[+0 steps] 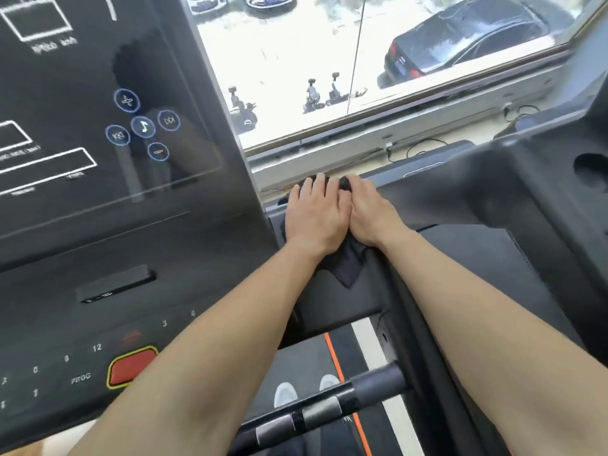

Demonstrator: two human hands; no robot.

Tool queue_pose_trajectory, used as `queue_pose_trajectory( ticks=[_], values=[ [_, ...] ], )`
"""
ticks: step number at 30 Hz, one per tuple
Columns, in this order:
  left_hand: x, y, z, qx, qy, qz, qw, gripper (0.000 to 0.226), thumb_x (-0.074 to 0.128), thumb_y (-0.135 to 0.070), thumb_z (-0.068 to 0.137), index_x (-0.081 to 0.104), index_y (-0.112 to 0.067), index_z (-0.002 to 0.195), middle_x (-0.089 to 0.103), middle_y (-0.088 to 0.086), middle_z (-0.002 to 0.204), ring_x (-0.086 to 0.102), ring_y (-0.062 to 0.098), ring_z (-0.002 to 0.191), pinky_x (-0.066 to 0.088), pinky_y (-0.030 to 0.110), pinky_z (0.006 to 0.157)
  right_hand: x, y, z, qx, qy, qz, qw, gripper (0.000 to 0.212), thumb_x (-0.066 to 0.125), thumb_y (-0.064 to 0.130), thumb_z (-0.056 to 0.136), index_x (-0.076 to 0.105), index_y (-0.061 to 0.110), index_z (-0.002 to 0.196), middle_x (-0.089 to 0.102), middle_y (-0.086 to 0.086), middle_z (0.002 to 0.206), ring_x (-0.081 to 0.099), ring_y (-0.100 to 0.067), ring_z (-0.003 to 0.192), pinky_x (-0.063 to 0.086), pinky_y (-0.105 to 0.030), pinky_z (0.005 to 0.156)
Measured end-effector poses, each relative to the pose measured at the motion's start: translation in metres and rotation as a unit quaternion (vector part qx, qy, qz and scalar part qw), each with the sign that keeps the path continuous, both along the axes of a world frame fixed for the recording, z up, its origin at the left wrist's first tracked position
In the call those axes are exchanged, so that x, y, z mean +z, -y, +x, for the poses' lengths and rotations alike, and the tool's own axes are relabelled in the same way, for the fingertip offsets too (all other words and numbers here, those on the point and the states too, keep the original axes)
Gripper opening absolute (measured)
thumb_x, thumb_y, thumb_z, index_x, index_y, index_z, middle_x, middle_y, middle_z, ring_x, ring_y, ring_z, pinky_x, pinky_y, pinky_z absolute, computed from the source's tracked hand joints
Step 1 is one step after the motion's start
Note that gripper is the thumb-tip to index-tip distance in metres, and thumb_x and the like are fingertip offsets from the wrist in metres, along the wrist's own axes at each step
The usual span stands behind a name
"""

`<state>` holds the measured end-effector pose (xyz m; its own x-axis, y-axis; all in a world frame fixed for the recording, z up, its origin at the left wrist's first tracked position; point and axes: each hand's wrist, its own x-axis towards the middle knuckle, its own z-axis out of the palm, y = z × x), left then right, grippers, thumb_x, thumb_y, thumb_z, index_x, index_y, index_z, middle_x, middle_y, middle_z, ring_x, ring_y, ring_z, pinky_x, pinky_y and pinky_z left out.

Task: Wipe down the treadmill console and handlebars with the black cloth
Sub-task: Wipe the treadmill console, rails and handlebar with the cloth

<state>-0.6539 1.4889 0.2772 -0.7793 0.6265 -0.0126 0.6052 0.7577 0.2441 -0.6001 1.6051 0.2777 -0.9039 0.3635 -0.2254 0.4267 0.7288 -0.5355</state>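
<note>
The treadmill console [98,199] fills the left of the head view, a dark panel with round blue buttons and a red stop button [130,370]. Just right of its edge, my left hand [316,215] and my right hand [368,212] lie side by side, pressed flat on the black cloth [348,264]. The cloth is bunched over the console's right side ledge, with a corner hanging down below my wrists. A grey and black handlebar [329,409] crosses low in the view, under my forearms.
A second treadmill's dark console [526,199] with a cup hole stands to the right. Behind is a window sill [362,143] with cables and a window onto parked cars. The belt and my white shoes [286,393] show below.
</note>
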Motion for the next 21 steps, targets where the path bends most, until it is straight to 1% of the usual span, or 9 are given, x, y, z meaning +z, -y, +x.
queue_pose_trajectory(
  ticks=[2,3,4,6,9,12,13,17,21],
  values=[
    [0.000,0.016,0.022,-0.012,0.005,-0.015,1.000,0.062,0.013,-0.044,0.103,0.028,-0.017,0.157,0.025,0.006,0.164,0.018,0.026,0.152,0.013,0.045,0.123,0.002,0.014,0.025,0.004,0.001,0.038,0.999,0.060,0.036,0.035,0.106,0.018,0.011,0.157,0.031,-0.019,0.153,0.049,-0.039,0.127,0.041,-0.045,0.097],
    [-0.001,0.024,0.038,-0.018,0.007,-0.025,0.999,0.063,0.014,-0.044,0.104,0.018,-0.016,0.160,0.013,0.006,0.168,0.007,0.024,0.155,0.007,0.045,0.125,0.002,0.022,0.043,0.004,0.004,0.065,0.998,0.064,0.034,0.037,0.106,0.013,0.008,0.159,0.026,-0.020,0.158,0.046,-0.040,0.131,0.041,-0.045,0.100],
    [-0.002,0.033,0.055,-0.023,0.008,-0.031,0.999,0.063,0.015,-0.045,0.105,0.013,-0.015,0.160,0.008,0.007,0.168,0.003,0.024,0.155,0.005,0.045,0.125,0.000,0.029,0.064,0.007,0.008,0.094,0.996,0.066,0.030,0.040,0.105,0.012,0.006,0.159,0.023,-0.023,0.160,0.044,-0.040,0.134,0.041,-0.046,0.104],
    [0.000,0.046,0.089,-0.035,0.004,-0.039,0.999,0.064,0.020,-0.044,0.105,0.017,-0.011,0.160,0.011,0.011,0.167,0.005,0.026,0.155,0.007,0.047,0.125,-0.008,0.041,0.103,0.014,0.003,0.147,0.989,0.069,0.023,0.043,0.103,0.018,0.001,0.158,0.026,-0.029,0.159,0.043,-0.041,0.137,0.043,-0.046,0.107],
    [-0.004,0.052,0.121,-0.037,-0.002,-0.051,0.998,0.063,0.021,-0.042,0.106,0.022,-0.007,0.158,0.016,0.016,0.166,0.009,0.030,0.154,0.009,0.047,0.125,-0.016,0.049,0.132,0.011,-0.013,0.176,0.984,0.069,0.026,0.041,0.102,0.024,-0.002,0.156,0.034,-0.033,0.154,0.045,-0.041,0.137,0.049,-0.047,0.105],
    [-0.004,0.048,0.108,-0.036,0.005,-0.048,0.998,0.064,0.019,-0.044,0.106,0.020,-0.008,0.159,0.013,0.014,0.167,0.009,0.028,0.155,0.009,0.045,0.125,-0.011,0.043,0.120,0.012,-0.004,0.132,0.991,0.069,0.028,0.040,0.103,0.011,0.003,0.159,0.026,-0.027,0.159,0.042,-0.040,0.139,0.044,-0.047,0.107],
    [-0.003,0.043,0.098,-0.041,0.008,-0.044,0.998,0.064,0.018,-0.044,0.105,0.018,-0.009,0.159,0.011,0.013,0.167,0.007,0.027,0.155,0.008,0.044,0.125,-0.009,0.039,0.111,0.010,-0.003,0.113,0.994,0.070,0.030,0.039,0.103,0.009,0.004,0.159,0.026,-0.026,0.158,0.043,-0.041,0.137,0.043,-0.047,0.105],
    [-0.002,0.022,0.053,-0.040,0.018,-0.040,0.998,0.063,0.013,-0.044,0.106,0.005,-0.015,0.161,0.001,0.005,0.169,-0.001,0.019,0.155,0.001,0.040,0.126,-0.001,0.026,0.068,-0.031,0.016,0.050,0.998,0.068,0.032,0.037,0.105,0.003,0.007,0.159,0.040,-0.025,0.147,0.052,-0.046,0.121,0.043,-0.049,0.093],
    [0.000,0.007,0.036,-0.010,0.027,-0.035,0.999,0.060,0.011,-0.042,0.106,0.006,-0.017,0.160,0.003,0.002,0.169,-0.002,0.017,0.155,-0.001,0.038,0.125,0.002,0.015,0.040,-0.059,0.031,0.011,0.998,0.064,0.029,0.039,0.105,0.007,0.009,0.157,0.049,-0.025,0.140,0.055,-0.047,0.116,0.042,-0.049,0.091]
  ],
)
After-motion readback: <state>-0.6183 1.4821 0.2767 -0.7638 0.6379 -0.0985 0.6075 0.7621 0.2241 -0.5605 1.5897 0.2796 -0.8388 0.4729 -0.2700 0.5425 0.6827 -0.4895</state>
